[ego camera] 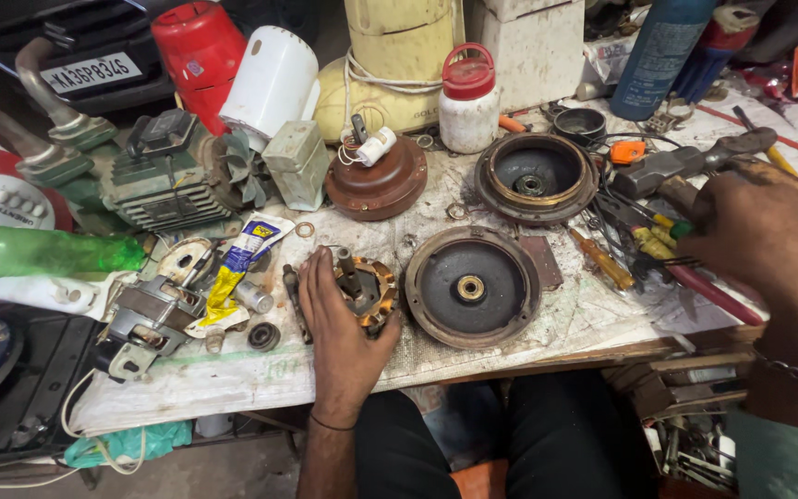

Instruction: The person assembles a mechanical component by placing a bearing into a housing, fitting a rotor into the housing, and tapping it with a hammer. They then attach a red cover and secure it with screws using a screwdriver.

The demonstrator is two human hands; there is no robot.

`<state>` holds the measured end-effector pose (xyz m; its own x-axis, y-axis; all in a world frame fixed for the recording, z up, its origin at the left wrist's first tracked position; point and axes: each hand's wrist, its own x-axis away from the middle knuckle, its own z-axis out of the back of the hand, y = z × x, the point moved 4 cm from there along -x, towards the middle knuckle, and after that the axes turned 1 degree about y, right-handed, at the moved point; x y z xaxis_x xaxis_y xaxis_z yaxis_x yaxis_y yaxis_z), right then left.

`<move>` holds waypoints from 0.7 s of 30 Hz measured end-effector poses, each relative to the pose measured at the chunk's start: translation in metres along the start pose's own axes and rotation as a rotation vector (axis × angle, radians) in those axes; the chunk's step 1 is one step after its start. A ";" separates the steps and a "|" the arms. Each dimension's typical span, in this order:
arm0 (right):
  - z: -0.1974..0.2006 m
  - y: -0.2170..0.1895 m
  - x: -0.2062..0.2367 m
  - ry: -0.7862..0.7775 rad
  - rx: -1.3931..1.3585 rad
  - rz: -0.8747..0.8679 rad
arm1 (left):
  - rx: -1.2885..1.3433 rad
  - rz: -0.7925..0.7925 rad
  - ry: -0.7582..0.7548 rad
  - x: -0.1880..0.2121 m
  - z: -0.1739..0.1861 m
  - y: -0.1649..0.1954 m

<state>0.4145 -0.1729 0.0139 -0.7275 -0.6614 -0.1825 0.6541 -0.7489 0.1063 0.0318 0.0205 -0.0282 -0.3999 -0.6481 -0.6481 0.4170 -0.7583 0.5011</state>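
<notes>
Workbench [233, 379]: yellow-blue tube [233, 268] beside left hand [339, 337]

The right hand [768, 249] is blurred and cut by the right edge; whether it grips a screwdriver [695, 282] cannot be told. The left hand [339, 337] hides part of the motor [368, 286]; its grip is unclear

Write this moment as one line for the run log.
left hand: holds motor stator | right hand: over screwdrivers | round cover: beside stator
</notes>
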 end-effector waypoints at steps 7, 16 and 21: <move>0.000 0.023 0.009 -0.052 -0.084 -0.016 | 0.027 0.050 0.011 0.001 0.001 -0.007; -0.016 0.059 0.025 0.101 -0.444 -0.180 | 0.038 0.054 0.015 0.001 0.003 -0.005; -0.020 0.069 0.034 0.182 -0.605 -0.165 | 0.045 0.059 0.012 0.000 0.004 -0.006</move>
<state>0.4387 -0.2465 -0.0043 -0.8163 -0.4828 -0.3172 0.5767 -0.6485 -0.4968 0.0261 0.0242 -0.0289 -0.3653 -0.6913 -0.6234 0.4027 -0.7212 0.5637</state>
